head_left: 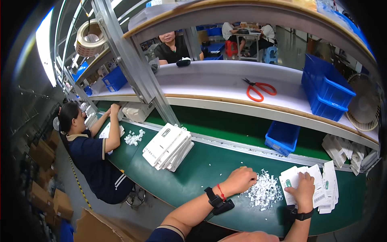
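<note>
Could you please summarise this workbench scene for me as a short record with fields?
Left hand: at the edge of the small white parts; whether it holds one is unclear
Right hand: over the white cards, fingers spread
Work surface: green table
Left of the loose pile: stack of white cards
Shelf: red-handled scissors, blue bins
Under the shelf: another blue bin
Nearby: seated co-worker at the left

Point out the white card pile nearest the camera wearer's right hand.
The spread-out cards under the right hand, right of the loose white pieces; the thick stack sits farther left, and no hand touches it.
</note>
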Motion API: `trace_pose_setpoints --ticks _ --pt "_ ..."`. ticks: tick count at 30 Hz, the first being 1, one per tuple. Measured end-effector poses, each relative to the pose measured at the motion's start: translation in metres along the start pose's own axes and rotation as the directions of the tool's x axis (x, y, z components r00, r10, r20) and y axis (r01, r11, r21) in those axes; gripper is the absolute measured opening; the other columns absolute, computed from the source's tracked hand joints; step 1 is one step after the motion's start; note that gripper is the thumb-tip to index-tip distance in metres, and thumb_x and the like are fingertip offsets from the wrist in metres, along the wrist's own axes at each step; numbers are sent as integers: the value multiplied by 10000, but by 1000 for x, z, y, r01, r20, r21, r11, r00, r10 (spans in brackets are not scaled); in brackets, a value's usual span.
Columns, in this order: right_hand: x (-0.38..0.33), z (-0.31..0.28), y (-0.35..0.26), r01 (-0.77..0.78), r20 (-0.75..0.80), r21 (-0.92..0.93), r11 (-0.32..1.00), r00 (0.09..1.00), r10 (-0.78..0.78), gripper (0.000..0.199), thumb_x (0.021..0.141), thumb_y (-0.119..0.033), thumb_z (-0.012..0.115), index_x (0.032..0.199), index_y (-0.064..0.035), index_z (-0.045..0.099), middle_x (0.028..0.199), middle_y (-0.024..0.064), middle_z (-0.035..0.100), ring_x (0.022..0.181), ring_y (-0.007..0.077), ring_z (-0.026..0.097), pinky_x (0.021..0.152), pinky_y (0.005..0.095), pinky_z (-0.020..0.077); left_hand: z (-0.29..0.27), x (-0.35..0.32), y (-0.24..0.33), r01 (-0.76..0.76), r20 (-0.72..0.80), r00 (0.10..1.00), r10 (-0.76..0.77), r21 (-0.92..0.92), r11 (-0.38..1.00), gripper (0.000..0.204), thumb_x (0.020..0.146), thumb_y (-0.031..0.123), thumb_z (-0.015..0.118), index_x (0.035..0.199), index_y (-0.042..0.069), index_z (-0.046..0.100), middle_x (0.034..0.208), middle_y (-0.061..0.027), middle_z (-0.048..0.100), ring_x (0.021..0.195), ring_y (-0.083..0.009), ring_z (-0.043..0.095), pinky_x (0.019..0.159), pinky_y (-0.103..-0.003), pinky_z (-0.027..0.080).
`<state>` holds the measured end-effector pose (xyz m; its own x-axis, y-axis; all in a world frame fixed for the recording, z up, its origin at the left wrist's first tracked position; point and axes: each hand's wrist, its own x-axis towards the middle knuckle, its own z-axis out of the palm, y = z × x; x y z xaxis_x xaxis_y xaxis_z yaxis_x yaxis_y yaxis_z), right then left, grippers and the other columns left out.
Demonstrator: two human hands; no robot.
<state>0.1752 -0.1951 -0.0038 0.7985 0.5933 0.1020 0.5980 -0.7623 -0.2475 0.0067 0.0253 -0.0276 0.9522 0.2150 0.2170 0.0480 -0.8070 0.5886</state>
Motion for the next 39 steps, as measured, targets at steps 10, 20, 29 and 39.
trace_pose_setpoints --ticks 10,20,29,39 --pt "-3 -6 -12 19 -49 106 994 999 -14 693 493 -159 875 1105 24 606 1010 182 574 985 354 530 859 403 452 -3 -2 3 -56 14 998 55 32 998 113 769 131 669 853 56 662 800 -112 609 822 -311 584 786 -398 464" --pt "-8 -9 -20 34 4 0 999 999 -34 877 451 -355 894 1171 19 563 1004 183 570 953 356 531 793 414 483 -5 -1 9 -55 33 998 57 -46 997 89 746 83 624 822 37 626 800 -128 632 779 -320 595 779 -396 470" --pt "-10 -10 -23 86 24 29 996 996 -87 866 465 -317 893 1196 1 556 999 164 574 933 334 542 800 394 480 -5 -2 2 -73 -9 997 72 -81 994 110 732 52 595 826 21 643 794 -131 640 812 -334 614 725 -421 490" --pt "-17 -20 -24 197 95 -21 980 976 -194 915 453 -341 885 1252 -66 535 1101 183 563 985 364 527 820 420 475 -8 1 5 14 -87 996 -25 -119 993 103 757 29 615 859 33 629 859 -114 611 829 -310 602 724 -393 488"
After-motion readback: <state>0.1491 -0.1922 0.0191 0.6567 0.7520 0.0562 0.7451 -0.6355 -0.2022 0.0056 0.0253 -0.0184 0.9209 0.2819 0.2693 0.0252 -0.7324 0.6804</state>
